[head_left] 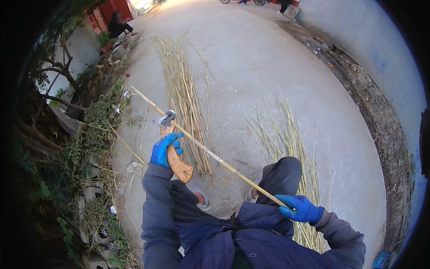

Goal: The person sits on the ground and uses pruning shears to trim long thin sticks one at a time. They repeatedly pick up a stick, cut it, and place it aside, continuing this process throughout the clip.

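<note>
My left hand (166, 150), in a blue glove, is wrapped round a tool with a carved, curved wooden handle (180, 167) and a small dark metal head (166, 118). A long pale stalk (224, 166) runs slantwise from the upper left to the lower right. It lies against or passes through the metal head; I cannot tell which. My right hand (301, 209), also in a blue glove, grips the stalk near its lower right end. The stalk crosses above my knees, its far end pointing up left.
A bundle of tan stalks (182, 96) lies ahead on the concrete ground (251, 58). Greener thin stalks (309, 168) lie by my right leg. Weeds (96, 139) edge the left, with a seated person (117, 26) farther off. A pale wall (371, 36) bounds the right.
</note>
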`<state>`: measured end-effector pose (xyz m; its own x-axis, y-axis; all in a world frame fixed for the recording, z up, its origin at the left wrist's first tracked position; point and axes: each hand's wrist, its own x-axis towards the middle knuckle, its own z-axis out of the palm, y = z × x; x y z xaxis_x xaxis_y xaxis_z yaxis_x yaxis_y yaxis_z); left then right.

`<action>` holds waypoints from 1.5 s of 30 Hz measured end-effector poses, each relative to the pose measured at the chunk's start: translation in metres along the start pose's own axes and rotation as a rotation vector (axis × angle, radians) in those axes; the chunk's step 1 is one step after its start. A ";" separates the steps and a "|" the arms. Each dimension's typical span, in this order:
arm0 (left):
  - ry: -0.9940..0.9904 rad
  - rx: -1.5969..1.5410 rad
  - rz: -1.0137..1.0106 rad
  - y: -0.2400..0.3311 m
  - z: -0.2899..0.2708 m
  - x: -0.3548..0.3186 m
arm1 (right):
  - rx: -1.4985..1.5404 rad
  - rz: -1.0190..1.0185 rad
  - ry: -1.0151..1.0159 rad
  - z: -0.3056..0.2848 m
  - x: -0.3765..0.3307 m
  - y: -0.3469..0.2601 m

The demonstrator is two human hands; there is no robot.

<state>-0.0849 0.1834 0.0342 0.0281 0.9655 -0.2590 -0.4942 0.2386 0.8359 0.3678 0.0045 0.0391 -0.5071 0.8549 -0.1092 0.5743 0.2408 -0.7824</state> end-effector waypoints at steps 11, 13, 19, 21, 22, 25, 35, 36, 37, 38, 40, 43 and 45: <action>-0.014 0.088 -0.140 -0.061 0.049 -0.043 | -0.023 -0.113 0.139 0.066 0.150 -0.029; 0.035 0.016 -0.098 -0.044 0.009 -0.025 | -0.186 -0.226 0.146 0.071 0.108 -0.016; 0.270 -0.117 0.093 0.027 -0.093 0.005 | -0.156 -0.213 0.008 0.033 -0.024 -0.003; 0.116 -0.068 0.057 0.027 -0.094 -0.001 | -0.237 -0.084 0.078 0.021 -0.041 -0.002; 0.072 -0.043 0.031 0.022 -0.089 -0.006 | -0.209 -0.034 0.133 0.015 -0.043 0.001; 0.056 0.050 0.027 0.001 -0.054 -0.007 | -0.456 0.004 0.356 0.001 -0.045 0.022; 0.046 0.607 0.148 -0.077 0.034 -0.008 | -0.655 0.212 0.624 -0.001 -0.116 0.139; 0.073 0.610 0.152 -0.084 0.037 -0.006 | -0.619 0.260 0.631 0.006 -0.126 0.151; 0.069 0.567 0.118 -0.089 0.038 -0.004 | -0.621 0.413 0.541 0.014 -0.141 0.162; 0.081 0.572 0.072 -0.094 0.038 -0.002 | -0.618 0.470 0.537 0.024 -0.153 0.174; 0.053 0.632 0.010 -0.100 0.037 0.004 | -0.684 0.500 0.543 0.049 -0.176 0.192; -0.044 0.661 -0.047 -0.108 0.033 0.011 | -0.763 0.544 0.590 0.084 -0.206 0.211; -0.066 0.742 -0.054 -0.114 0.033 0.018 | -0.764 0.710 0.501 0.105 -0.228 0.218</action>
<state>0.0002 0.1769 -0.0496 0.0996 0.9491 -0.2987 0.2250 0.2710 0.9359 0.5408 -0.1859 -0.1710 0.2990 0.9541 0.0133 0.9533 -0.2981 -0.0490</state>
